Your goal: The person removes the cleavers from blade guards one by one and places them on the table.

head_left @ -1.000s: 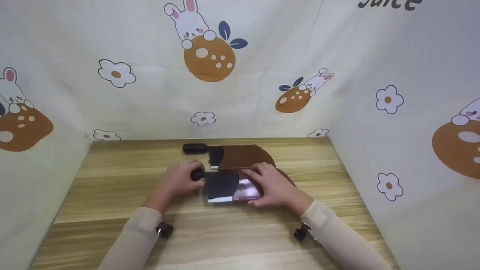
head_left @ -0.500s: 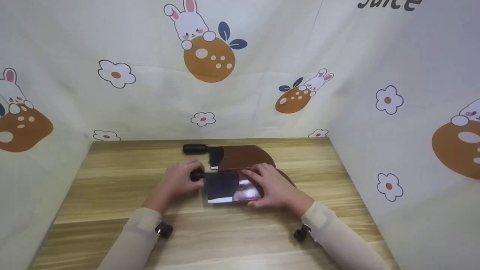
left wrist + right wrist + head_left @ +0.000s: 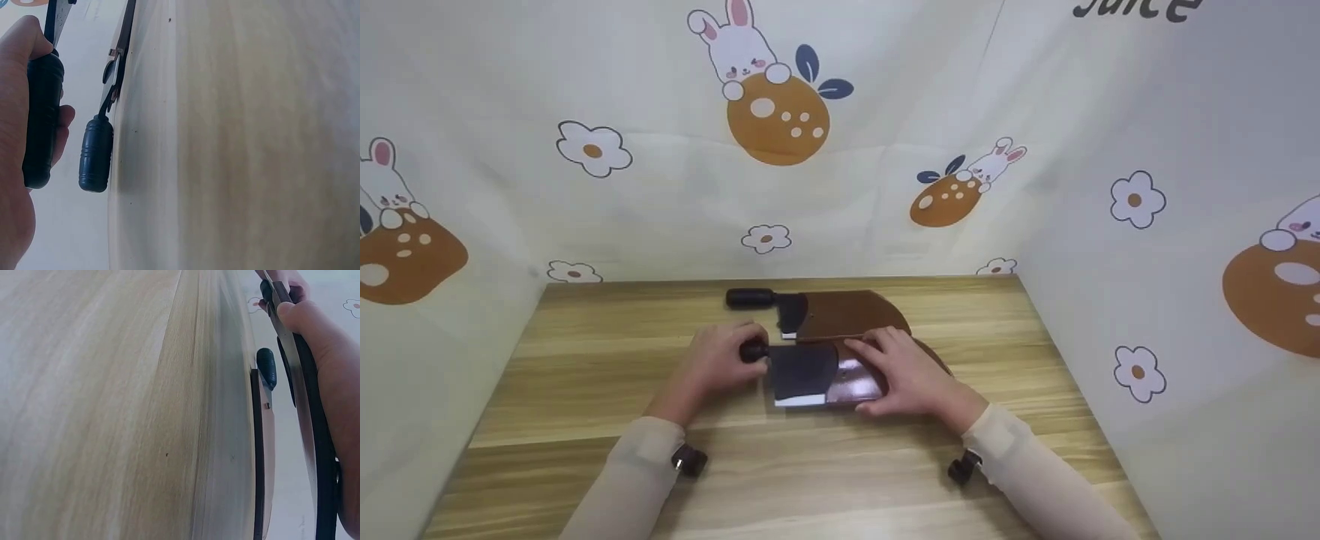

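Note:
In the head view my left hand (image 3: 724,356) grips the black handle (image 3: 754,349) of the nearer knife, a broad cleaver. Its dark blade (image 3: 804,371) with a bright edge shows between that handle and a brown sheath (image 3: 855,384), which covers the rest. My right hand (image 3: 911,375) holds the sheath, thumb on the near side and fingers across its top. The left wrist view shows the fingers wrapped round the ribbed handle (image 3: 42,124). Just behind lies a second knife, its handle (image 3: 750,298) pointing left and most of its blade inside another brown sheath (image 3: 851,313).
Both knives are over a wood-grain table (image 3: 810,480). A pale curtain (image 3: 675,202) printed with rabbits and flowers stands along the back and both sides. Small black cameras (image 3: 688,460) sit at the wrists.

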`<state>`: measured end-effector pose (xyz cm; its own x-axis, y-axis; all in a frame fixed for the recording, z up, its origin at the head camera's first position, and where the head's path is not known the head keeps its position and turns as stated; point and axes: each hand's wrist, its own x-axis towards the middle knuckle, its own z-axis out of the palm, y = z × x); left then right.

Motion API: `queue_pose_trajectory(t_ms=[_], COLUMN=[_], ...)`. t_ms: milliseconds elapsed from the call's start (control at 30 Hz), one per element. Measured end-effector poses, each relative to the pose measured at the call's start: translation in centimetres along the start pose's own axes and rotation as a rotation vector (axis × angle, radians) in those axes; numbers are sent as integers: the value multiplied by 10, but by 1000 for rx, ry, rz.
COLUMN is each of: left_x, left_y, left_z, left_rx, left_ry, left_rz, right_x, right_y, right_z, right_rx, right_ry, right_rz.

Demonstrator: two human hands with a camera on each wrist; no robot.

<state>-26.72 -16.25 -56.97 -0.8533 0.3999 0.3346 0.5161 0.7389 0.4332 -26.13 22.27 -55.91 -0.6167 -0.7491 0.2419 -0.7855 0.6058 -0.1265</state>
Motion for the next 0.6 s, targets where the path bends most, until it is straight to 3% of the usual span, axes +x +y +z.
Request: queue_pose_trajectory(t_ms=[600], left_x=[-2], left_y=[-5], left_z=[-6], left_rx=[4], left_ry=[-12], left_rz=[-20], right_x=[-1], right_y=[2], right_z=[-3], right_rx=[6], right_ry=[-17], right_rz=[14])
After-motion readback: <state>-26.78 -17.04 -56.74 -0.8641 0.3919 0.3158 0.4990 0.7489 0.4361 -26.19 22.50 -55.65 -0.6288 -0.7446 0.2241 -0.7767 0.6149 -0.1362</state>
